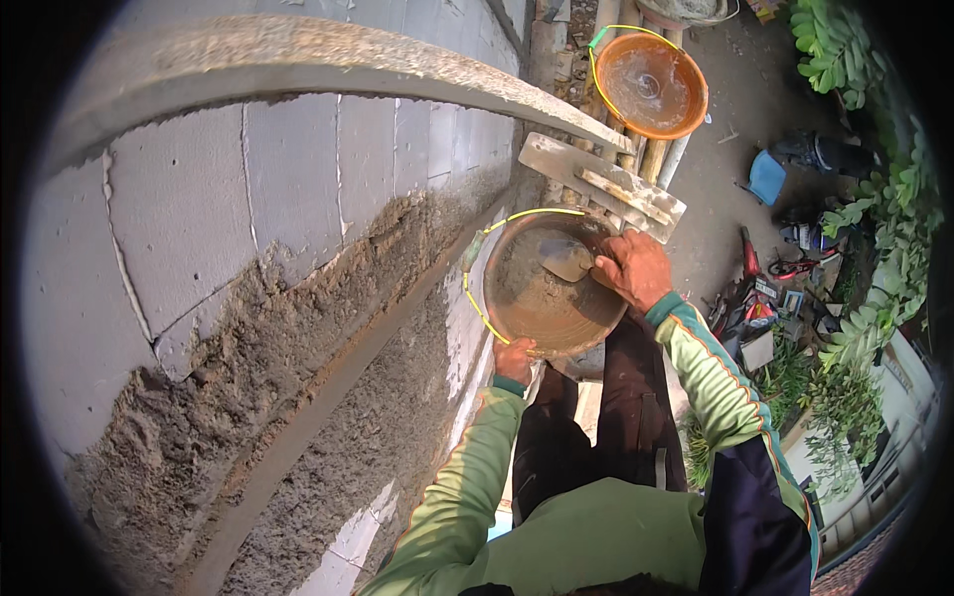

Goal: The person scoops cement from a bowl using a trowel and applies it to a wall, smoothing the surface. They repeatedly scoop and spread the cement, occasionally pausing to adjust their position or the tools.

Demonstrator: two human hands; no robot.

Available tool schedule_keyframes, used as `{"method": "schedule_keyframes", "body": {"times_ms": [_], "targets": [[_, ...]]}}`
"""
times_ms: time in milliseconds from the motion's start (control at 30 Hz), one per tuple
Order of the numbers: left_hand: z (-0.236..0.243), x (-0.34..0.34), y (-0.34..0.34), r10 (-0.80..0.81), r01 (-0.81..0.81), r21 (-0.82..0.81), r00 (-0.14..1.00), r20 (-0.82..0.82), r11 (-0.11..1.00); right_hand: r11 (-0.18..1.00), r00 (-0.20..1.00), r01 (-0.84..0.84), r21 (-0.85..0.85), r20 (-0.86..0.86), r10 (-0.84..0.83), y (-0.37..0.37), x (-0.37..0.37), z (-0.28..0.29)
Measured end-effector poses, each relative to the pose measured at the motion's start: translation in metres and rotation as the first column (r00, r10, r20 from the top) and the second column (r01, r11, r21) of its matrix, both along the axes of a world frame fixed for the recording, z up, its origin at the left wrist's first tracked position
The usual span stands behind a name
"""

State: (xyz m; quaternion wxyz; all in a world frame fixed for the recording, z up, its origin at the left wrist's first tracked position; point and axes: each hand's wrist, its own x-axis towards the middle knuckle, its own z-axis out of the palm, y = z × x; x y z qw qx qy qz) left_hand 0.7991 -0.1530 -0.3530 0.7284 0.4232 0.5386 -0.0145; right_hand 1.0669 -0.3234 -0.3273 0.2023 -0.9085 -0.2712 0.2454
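Observation:
My right hand (634,266) is closed round a trowel whose metal blade (566,258) lies in an orange-brown bucket (527,320) with mortar residue inside. My left hand (515,358) grips the lower-left rim of that bucket, whose yellow wire handle arcs over its left side. Just beyond the bucket lies a flat float (547,159) with a wooden grip, resting on bamboo poles.
A block wall (169,228) with rough mortar fills the left; a long board (298,70) crosses it. Bamboo poles (656,157) support a second orange bucket (686,94). At right, far below, are a blue chair (765,177), motorbikes (755,288) and leafy branches (830,60).

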Motion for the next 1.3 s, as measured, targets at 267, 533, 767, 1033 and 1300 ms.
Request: {"method": "schedule_keyframes", "body": {"times_ms": [267,533,767,1033,1300], "targets": [[0.091,-0.095,-0.005,0.25,-0.271,0.07,0.943,0.221,0.96,0.813,0.849,-0.413,-0.411,0.149,0.507,0.056,-0.137,0.031],[0.141,-0.168,-0.03,0.566,-0.578,-0.049,0.774,0.283,0.815,0.767,0.791,-0.482,-0.424,0.165,0.589,0.11,-0.174,0.123],[0.211,-0.212,0.0,0.483,-0.494,0.029,0.859,0.168,0.869,0.637,0.651,-0.758,-0.139,-0.122,0.749,0.142,-0.225,0.182],[0.199,-0.275,-0.027,0.668,-0.707,0.065,0.691,0.277,0.705,0.552,0.493,-0.819,-0.155,0.3,0.816,0.176,-0.245,0.198],[0.212,-0.299,-0.035,0.817,-0.851,0.077,0.521,0.248,0.52,0.059,0.034,-0.938,-0.341,0.079,0.996,0.183,-0.363,0.184]]}}
